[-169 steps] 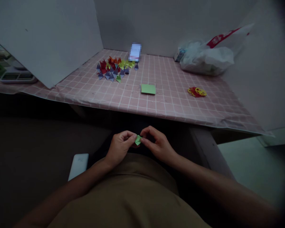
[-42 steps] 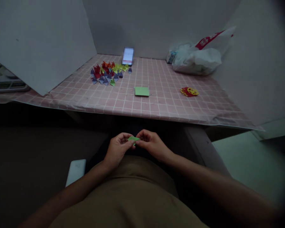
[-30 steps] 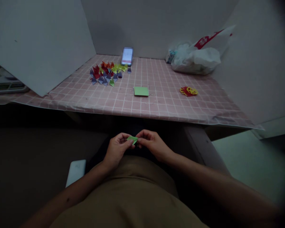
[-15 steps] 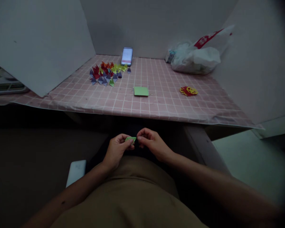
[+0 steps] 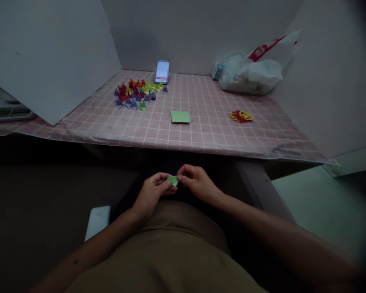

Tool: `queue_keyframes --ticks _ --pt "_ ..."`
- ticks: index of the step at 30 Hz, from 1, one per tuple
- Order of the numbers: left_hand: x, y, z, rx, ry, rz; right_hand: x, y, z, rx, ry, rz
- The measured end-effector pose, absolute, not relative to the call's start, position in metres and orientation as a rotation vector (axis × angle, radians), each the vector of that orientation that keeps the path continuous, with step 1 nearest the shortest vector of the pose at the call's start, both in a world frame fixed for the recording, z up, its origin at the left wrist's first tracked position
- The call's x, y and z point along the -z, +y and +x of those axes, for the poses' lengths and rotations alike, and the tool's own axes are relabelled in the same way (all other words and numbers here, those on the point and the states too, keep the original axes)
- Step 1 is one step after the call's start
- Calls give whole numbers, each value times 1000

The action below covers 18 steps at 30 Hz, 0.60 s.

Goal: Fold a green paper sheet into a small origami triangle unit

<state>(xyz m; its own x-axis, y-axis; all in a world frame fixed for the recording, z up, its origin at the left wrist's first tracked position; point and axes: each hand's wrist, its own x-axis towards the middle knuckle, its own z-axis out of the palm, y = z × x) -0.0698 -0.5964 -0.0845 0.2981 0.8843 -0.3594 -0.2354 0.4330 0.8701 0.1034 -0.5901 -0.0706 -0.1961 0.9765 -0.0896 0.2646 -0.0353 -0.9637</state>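
A small folded piece of green paper (image 5: 173, 180) is held over my lap, below the table's front edge. My left hand (image 5: 154, 190) pinches its left side, thumb on top and fingers behind. The fingertips of my right hand (image 5: 196, 182) are pinched at its right corner. On the table, a stack of green paper squares (image 5: 180, 117) lies near the front. Folded paper cranes (image 5: 137, 95) in red, orange, yellow, purple and green crowd together at the back left.
A lit phone (image 5: 162, 72) leans at the back. On the right are a white plastic bag (image 5: 251, 75) and red and yellow looped pieces (image 5: 242, 116). A white panel (image 5: 55, 61) stands at left. A pale power-bank-like block (image 5: 98, 223) lies beside my left forearm.
The green paper has turned and spread, showing a wider face with crease lines. My right fingertips, apart from it before, now grip its right corner.
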Motion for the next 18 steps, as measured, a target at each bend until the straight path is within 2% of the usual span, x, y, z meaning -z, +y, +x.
queue_keyframes --ticks 11,18 --pt "84 -595 -67 -996 1068 739 75 -593 98 -1238 -1364 -1332" --pt "87 -598 -64 -990 1005 680 79 -596 91 -1447 -1200 -1305"
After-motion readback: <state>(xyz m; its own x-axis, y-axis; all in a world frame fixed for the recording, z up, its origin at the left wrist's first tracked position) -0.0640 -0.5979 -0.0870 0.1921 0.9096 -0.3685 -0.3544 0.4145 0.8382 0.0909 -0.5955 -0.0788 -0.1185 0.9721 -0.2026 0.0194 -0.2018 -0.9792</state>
